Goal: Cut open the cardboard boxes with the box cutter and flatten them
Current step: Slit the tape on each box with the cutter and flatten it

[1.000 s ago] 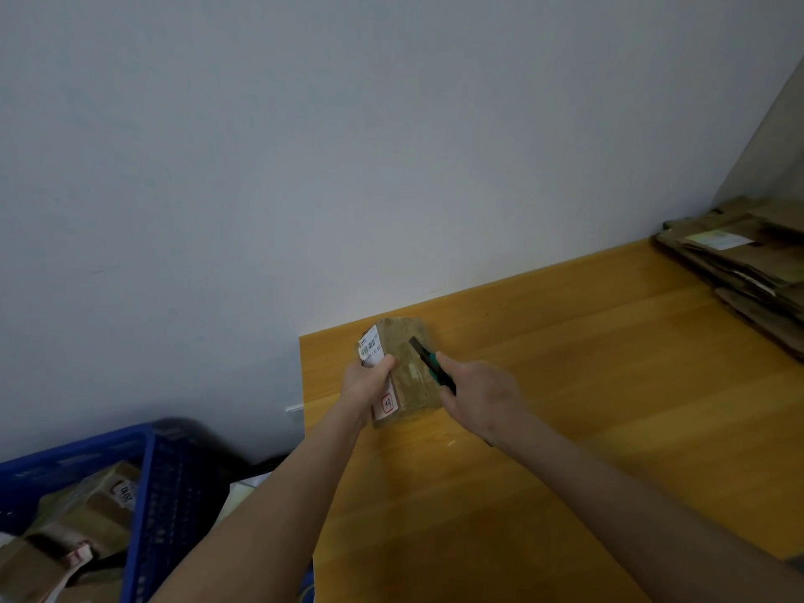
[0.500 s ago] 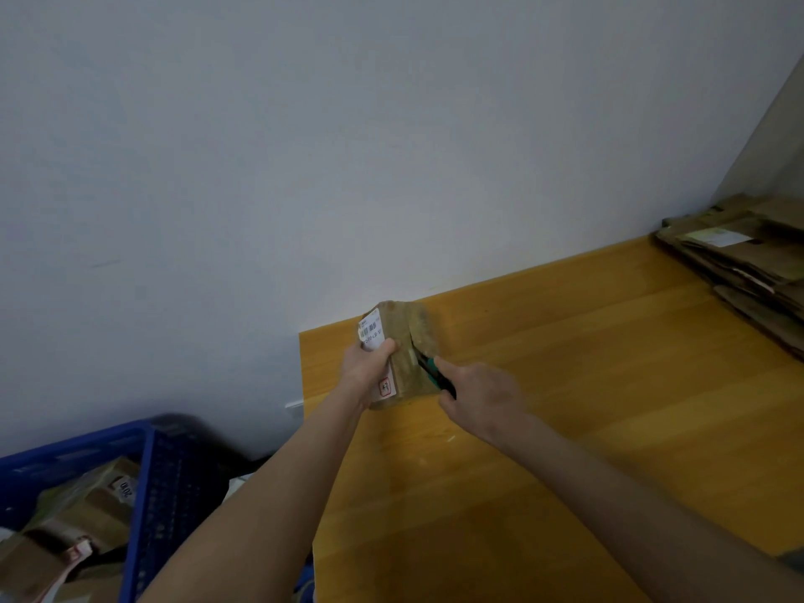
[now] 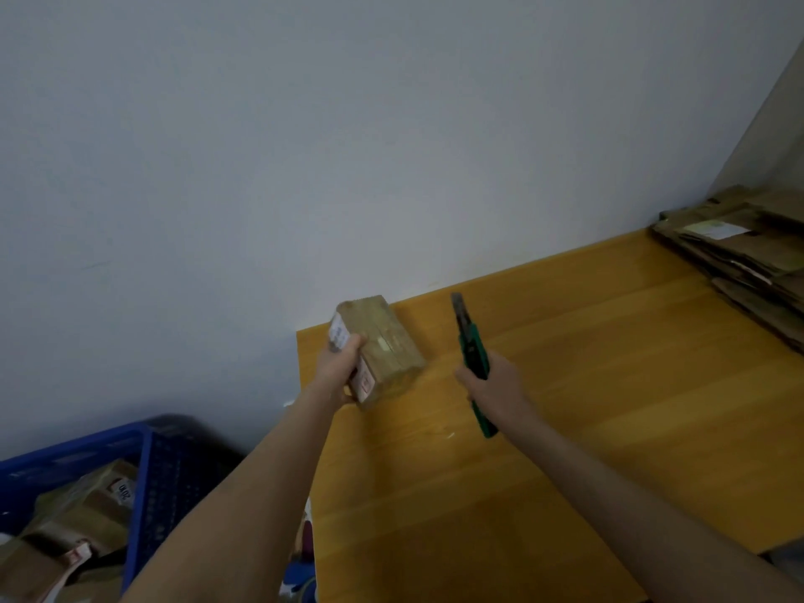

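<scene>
A small brown cardboard box (image 3: 387, 346) with white labels on its left side sits at the far left corner of the wooden table (image 3: 565, 406). My left hand (image 3: 337, 367) grips the box's left side, thumb over the top edge. My right hand (image 3: 494, 387) holds a green box cutter (image 3: 472, 350) to the right of the box, apart from it, with the blade pointing up and away.
A stack of flattened cardboard (image 3: 744, 258) lies at the table's far right. A blue plastic crate (image 3: 143, 467) with several taped boxes stands on the floor to the left. A pale wall rises behind the table.
My right hand has drawn the cutter off the box and moved it right, blade now clear of the cardboard. The left hand keeps its grip on the box, which has tipped a little.
</scene>
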The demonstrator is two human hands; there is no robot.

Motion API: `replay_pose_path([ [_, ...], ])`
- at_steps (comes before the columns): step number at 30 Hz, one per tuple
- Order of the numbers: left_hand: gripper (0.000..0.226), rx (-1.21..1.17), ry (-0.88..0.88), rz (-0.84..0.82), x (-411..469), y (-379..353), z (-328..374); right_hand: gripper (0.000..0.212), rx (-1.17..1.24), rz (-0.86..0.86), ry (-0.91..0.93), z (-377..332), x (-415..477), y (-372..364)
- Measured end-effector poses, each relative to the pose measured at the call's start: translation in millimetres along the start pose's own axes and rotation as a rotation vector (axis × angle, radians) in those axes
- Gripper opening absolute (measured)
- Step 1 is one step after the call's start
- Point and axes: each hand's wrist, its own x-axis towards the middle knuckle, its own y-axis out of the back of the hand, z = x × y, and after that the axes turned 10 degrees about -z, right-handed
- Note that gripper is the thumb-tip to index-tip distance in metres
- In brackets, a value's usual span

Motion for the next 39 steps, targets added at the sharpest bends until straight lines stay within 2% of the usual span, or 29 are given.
replay_pose_path([
  [3, 0.031, 0.039, 0.045, -0.148, -3.4, -14.1, -17.8, 0.031, 0.343, -0.049, -0.202, 1.0, 13.9, -5.6],
  [6, 0.056, 0.062, 0.088, -0.219, 2.7, -32.3, -38.8, 0.046, 0.524, -0.085, -0.339, 13.1, 23.3, -18.2],
  [8, 0.065, 0.101, 0.091, -0.217, 5.4, -41.0, -50.5, 0.047, 0.529, -0.062, -0.374, 21.5, 27.8, -25.0],
  [14, 0.048, 0.175, 0.177, -0.238, 10.8, -45.2, -69.0, 0.041, 0.421, -0.088, -0.405, 36.4, 38.6, -27.0],
  [16, 0.049, 0.320, 0.115, -0.141, 18.6, -40.8, -64.3, 0.040, 0.400, -0.076, -0.411, 40.0, 42.2, -26.5],
  [19, 0.052, 0.748, -0.124, 0.067, 32.1, -29.0, -47.9, 0.037, 0.408, -0.029, -0.424, 45.9, 45.3, -27.6],
  [22, 0.058, 0.968, -0.312, 0.027, 47.7, -26.0, -31.0, 0.035, 0.467, 0.012, -0.468, 50.0, 44.9, -29.7],
  [26, 0.055, 1.172, -0.224, -0.112, 62.2, -30.8, -33.4, 0.028, 0.605, -0.010, -0.522, 52.0, 44.1, -30.7],
  [30, 0.053, 1.289, -0.212, -0.035, 49.8, -16.1, -45.8, 0.029, 0.555, 0.070, -0.435, 46.6, 57.7, -22.4],
  [32, 0.062, 1.300, -0.208, -0.057, 42.7, -7.3, -46.8, 0.032, 0.530, 0.053, -0.404, 40.6, 64.6, -18.5],
  [34, 0.085, 1.373, -0.293, -0.110, 37.4, -3.6, -44.2, 0.032, 0.495, 0.023, -0.401, 35.9, 68.3, -17.2],
  [36, 0.106, 1.539, -0.404, -0.198, 38.0, -9.5, -39.1, 0.030, 0.469, 0.002, -0.412, 33.9, 67.7, -17.9],
  [39, 0.118, 1.789, -0.460, -0.288, 47.0, -33.8, -32.4, 0.033, 0.467, -0.021, -0.419, 37.2, 64.6, -21.0],
])
